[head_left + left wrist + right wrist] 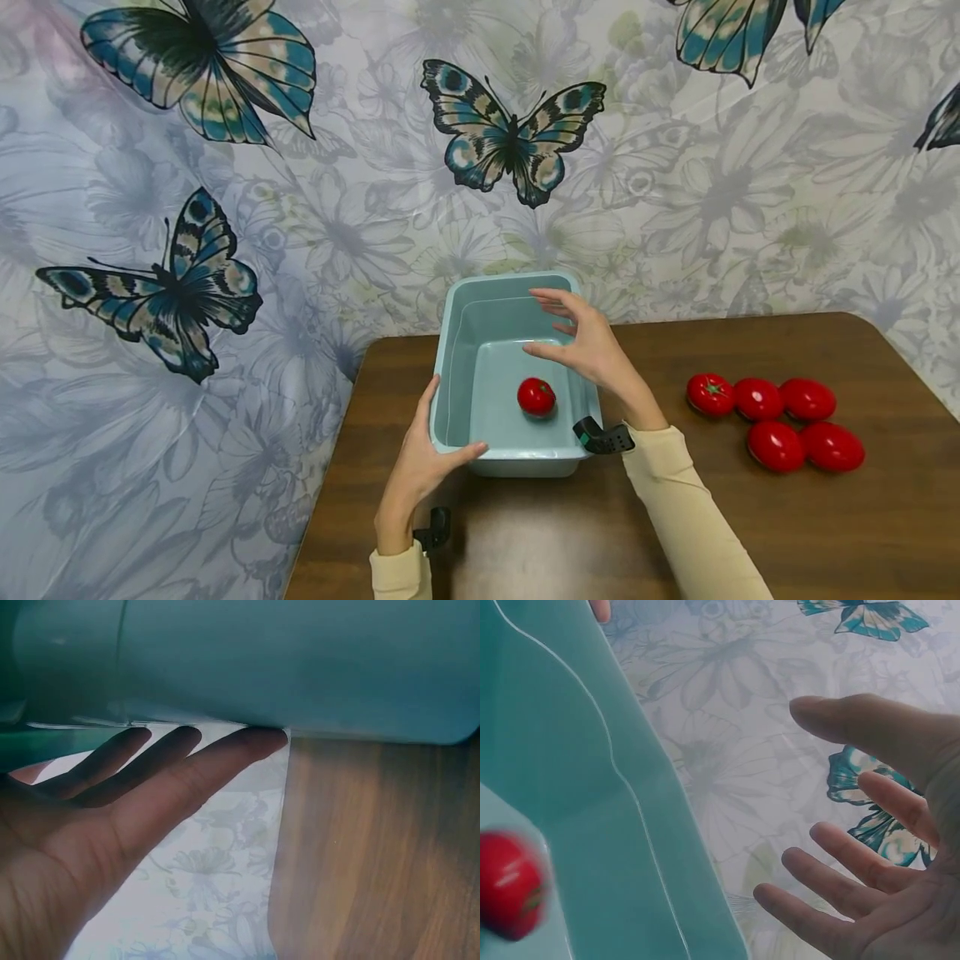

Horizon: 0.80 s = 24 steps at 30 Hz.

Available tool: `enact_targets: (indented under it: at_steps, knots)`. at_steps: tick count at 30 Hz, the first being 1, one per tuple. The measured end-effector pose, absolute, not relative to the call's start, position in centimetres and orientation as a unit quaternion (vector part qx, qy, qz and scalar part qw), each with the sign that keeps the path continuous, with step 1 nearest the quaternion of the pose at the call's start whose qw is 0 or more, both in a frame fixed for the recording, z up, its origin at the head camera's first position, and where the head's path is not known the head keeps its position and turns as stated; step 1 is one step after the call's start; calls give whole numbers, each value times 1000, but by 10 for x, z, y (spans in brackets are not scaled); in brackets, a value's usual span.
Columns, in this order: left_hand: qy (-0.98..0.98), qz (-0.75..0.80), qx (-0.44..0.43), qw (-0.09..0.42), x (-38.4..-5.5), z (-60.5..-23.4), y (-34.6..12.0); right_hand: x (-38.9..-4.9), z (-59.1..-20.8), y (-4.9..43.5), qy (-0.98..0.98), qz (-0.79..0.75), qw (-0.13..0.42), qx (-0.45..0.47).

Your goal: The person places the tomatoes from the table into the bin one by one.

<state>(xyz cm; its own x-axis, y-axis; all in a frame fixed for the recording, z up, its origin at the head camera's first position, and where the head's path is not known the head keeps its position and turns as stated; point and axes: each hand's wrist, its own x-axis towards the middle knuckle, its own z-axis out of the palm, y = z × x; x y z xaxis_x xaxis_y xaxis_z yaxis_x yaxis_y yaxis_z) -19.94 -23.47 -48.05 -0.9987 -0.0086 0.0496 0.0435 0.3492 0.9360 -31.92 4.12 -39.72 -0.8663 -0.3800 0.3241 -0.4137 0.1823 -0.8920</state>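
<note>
A light blue-green plastic bin point(514, 467) stands on the table, with one red tomato point(537, 397) on its floor. Along the bin's left side is my left hand point(420, 467), thumb at the near corner of the rim. In the left wrist view its straight fingers point(217, 761) meet the bin's outer wall. Over the right part of the bin, my right hand point(588, 346) has its fingers spread and holds nothing. The tomato point(510, 885) appears blurred at the left of the right wrist view, apart from that hand.
Several more red tomatoes point(776, 448) lie grouped on the brown wooden table point(675, 517), right of the bin. Behind the table hangs a floral backdrop point(360, 225) with butterflies. Each wrist wears a black strap point(603, 437).
</note>
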Motion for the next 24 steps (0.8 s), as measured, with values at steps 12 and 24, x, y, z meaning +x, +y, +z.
enact_targets:
  at_steps: [12, 24]
  knots:
    - [-819, -574, -4, 10, -199, -480, -231, -311, -395, 50, -762, 584, 10, 279]
    - [-828, -560, -11, 14, -196, -479, -233, -303, -413, 102, -765, 594, 25, 249]
